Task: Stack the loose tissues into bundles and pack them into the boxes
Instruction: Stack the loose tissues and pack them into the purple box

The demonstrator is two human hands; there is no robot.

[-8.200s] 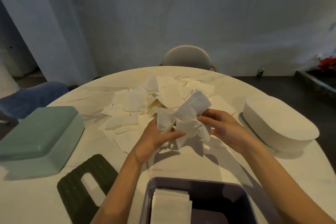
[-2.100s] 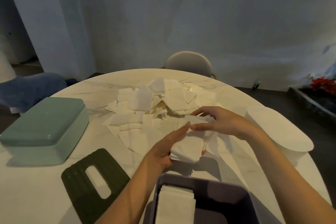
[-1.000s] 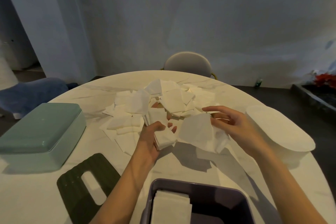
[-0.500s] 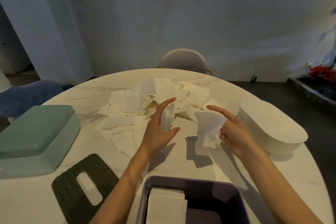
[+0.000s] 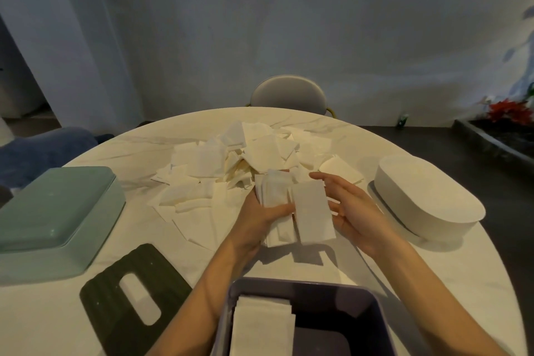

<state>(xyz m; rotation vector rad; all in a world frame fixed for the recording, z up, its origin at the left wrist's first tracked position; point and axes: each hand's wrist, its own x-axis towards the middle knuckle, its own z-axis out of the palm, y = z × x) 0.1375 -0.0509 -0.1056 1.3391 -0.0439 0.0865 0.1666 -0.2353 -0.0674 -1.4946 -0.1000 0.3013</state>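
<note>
Head view, w/ the purple box (image 5: 375, 302) as landmark, L to R:
Green box (image 5: 55, 211): far left of purple box, upside down on table (image 5: 450, 274).
Dark lid (image 5: 133, 298): just left of it, flat, slot up.
Loose tissues (image 5: 231, 159): heaped beyond it, mid-table.
Your left hand (image 5: 257, 217): above it, thumb & fingers gripping a tissue bundle (image 5: 274, 196).
Folded tissue (image 5: 312, 214): against bundle's right side.
Your right hand (image 5: 355, 211): fingers straight behind folded tissue, not curled.
Packed stack (image 5: 260, 326): inside purple box, left half.
White box (image 5: 427, 196): far right, upside down.
</note>
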